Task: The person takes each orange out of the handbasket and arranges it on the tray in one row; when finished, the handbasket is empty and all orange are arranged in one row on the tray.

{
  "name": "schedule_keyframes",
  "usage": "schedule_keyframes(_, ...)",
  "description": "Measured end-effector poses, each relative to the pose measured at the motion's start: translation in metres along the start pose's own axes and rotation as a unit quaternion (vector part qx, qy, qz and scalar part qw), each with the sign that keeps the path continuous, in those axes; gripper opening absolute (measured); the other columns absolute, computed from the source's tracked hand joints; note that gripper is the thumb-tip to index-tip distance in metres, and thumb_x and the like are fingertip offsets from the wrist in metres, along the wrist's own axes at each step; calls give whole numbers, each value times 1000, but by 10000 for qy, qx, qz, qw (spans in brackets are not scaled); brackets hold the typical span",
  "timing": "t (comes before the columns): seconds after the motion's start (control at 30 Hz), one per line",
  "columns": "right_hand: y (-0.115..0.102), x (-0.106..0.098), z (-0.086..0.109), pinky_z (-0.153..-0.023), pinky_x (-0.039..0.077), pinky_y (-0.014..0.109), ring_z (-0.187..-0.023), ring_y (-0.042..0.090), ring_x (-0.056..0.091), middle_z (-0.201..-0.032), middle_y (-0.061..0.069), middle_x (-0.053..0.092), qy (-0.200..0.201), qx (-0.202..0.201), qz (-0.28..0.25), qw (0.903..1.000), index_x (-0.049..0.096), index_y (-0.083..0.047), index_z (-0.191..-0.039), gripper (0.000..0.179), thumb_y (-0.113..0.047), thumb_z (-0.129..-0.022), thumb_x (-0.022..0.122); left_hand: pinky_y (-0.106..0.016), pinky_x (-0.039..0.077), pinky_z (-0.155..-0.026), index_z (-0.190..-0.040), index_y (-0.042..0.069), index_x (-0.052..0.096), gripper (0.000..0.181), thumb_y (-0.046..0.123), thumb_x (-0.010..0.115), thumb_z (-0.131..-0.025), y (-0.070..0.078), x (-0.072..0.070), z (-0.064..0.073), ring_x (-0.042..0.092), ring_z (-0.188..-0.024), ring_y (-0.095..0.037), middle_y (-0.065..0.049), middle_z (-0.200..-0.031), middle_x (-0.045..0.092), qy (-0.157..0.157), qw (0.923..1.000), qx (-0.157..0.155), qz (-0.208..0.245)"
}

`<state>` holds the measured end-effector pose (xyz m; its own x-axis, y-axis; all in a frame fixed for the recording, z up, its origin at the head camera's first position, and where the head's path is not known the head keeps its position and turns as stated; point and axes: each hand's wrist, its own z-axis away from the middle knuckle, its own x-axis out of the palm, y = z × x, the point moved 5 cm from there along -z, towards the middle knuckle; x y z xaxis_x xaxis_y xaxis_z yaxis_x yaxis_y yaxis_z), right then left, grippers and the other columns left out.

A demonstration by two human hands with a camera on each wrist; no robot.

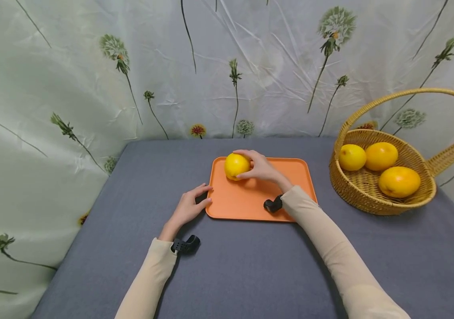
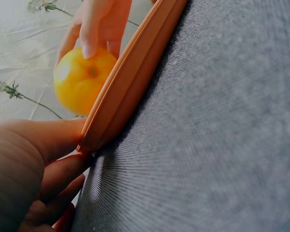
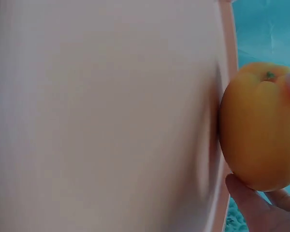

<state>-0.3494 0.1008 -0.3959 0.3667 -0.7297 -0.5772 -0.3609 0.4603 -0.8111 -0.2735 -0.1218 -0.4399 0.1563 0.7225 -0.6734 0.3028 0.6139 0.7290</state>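
Note:
My right hand (image 1: 260,167) holds an orange (image 1: 236,166) between thumb and fingers, over the far left part of an orange tray (image 1: 235,206). Close up in the right wrist view, the orange (image 3: 261,128) shows its green stem spot, with fingertips (image 3: 241,191) against its side. The left hand (image 1: 189,204) is at the tray's left edge. In the left wrist view its thumb and a finger grip the tray's rim (image 2: 118,89) near a corner, and the orange (image 2: 79,79) appears beyond the rim.
On the right stands a wicker basket (image 1: 370,201) with a tall handle and three yellow-orange fruits (image 1: 399,181) inside. Grey cloth (image 1: 243,261) covers the table. Behind it hangs a pale curtain (image 1: 211,53) with dandelion prints.

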Motion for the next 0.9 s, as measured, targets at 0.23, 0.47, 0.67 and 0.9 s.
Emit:
schedule_keyframes(0.23, 5, 0, -4, -105, 42, 48, -125, 31, 44, -145, 14, 36, -225, -74, -626, 9978, 34, -15, -146, 76, -9, -80, 72, -51, 35, -109, -127, 6, 58, 40, 17, 63, -88, 4, -1, -2, 44, -133, -34, -20, -140, 49, 87, 9998, 146, 44)
schedule_keyframes(0.47, 16, 6, -7, -108, 38, 49, -128, 34, 47, -154, 8, 28, -473, 96, -934, 9945, 25, -25, -149, 81, -10, -83, 69, -52, 35, -109, -127, 6, 58, 41, 17, 63, -88, 1, 0, -1, 44, -133, -35, -21, -140, 48, -18, 9999, 131, -28)
schedule_keyframes(0.67, 16, 13, -12, -110, 37, 47, -132, 33, 43, -156, 7, 24, -384, 45, -1001, 9942, 22, -26, -150, 81, -11, -85, 68, -52, 34, -110, -126, 6, 59, 40, 17, 62, -89, 0, 0, 0, 43, -133, -36, -21, -140, 48, 20, 9999, 125, 33)
schedule_keyframes(0.9, 13, 20, -19, -110, 38, 45, -134, 30, 41, -156, 7, 25, -240, 45, -946, 9952, 22, -23, -150, 81, -10, -85, 67, -52, 33, -111, -128, 8, 58, 40, 18, 62, -89, 0, 2, 0, 41, -135, -35, -19, -142, 46, -82, 9999, -32, 68)
